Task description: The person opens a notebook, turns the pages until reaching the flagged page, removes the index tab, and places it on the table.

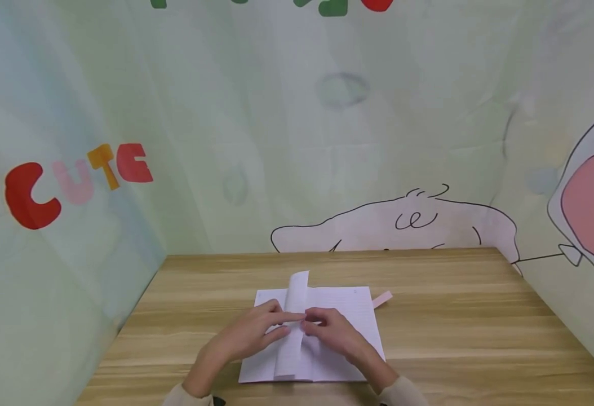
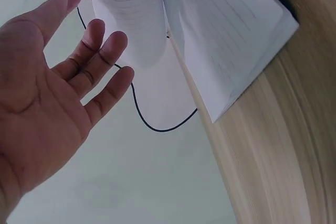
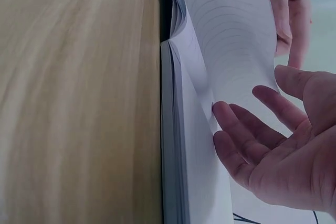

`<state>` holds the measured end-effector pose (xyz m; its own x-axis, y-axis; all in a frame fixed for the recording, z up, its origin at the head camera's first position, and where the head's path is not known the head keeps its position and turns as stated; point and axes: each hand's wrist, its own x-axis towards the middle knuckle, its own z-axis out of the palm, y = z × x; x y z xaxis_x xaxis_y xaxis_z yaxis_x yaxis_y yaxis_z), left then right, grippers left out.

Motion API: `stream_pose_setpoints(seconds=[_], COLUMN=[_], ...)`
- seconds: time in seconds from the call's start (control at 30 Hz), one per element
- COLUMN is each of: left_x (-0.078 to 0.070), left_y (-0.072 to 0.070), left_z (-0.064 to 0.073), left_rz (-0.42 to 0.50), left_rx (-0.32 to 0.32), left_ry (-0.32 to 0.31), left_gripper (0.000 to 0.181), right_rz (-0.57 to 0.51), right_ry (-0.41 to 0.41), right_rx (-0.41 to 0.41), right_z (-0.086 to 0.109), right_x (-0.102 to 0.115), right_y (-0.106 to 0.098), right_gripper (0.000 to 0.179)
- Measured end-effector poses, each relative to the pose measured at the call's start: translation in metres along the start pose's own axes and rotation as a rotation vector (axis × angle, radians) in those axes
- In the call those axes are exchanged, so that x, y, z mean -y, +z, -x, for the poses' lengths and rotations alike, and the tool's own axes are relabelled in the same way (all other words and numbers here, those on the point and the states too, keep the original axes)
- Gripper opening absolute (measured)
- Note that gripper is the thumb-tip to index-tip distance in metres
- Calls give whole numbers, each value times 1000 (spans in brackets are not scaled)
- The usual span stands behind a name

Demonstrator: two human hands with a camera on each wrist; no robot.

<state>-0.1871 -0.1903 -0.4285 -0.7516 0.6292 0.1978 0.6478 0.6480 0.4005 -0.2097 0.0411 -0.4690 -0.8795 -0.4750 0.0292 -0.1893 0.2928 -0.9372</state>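
White lined notebook [image 1: 358,316] lies open on the wood-look tabletop [image 1: 469,316], one page [image 1: 289,355] raised and curled near the middle, pink strip [image 1: 382,299] poking out past the right side. Left hand [image 1: 248,332]: grip spread, index finger reaching straight across the raised page. Right hand [image 1: 335,332]: grip pinching that page's free edge, thumb and index finger, other fingers loosely bent.

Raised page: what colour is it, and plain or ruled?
The page is white with thin ruled lines, clearest in the right wrist view.
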Motion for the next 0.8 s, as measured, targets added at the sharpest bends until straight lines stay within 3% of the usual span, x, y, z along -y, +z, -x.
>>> stream_pose_setpoints(seconds=[0.3,0.6,0.8], left_x=[0,8,17], left_y=[4,-1,-2], left_z=[-1,11,18], left_rz=[3,17,-24], left_rx=[12,17,8], left_ry=[10,-41,-60], left_gripper=[30,20,13], right_rz=[56,145,123], right_ry=[-9,-28,-18], right_rx=[15,11,-29], right_z=[0,6,14], right_x=[0,-4,-10], right_y=[3,-16,-25], right_gripper=[30,30,29])
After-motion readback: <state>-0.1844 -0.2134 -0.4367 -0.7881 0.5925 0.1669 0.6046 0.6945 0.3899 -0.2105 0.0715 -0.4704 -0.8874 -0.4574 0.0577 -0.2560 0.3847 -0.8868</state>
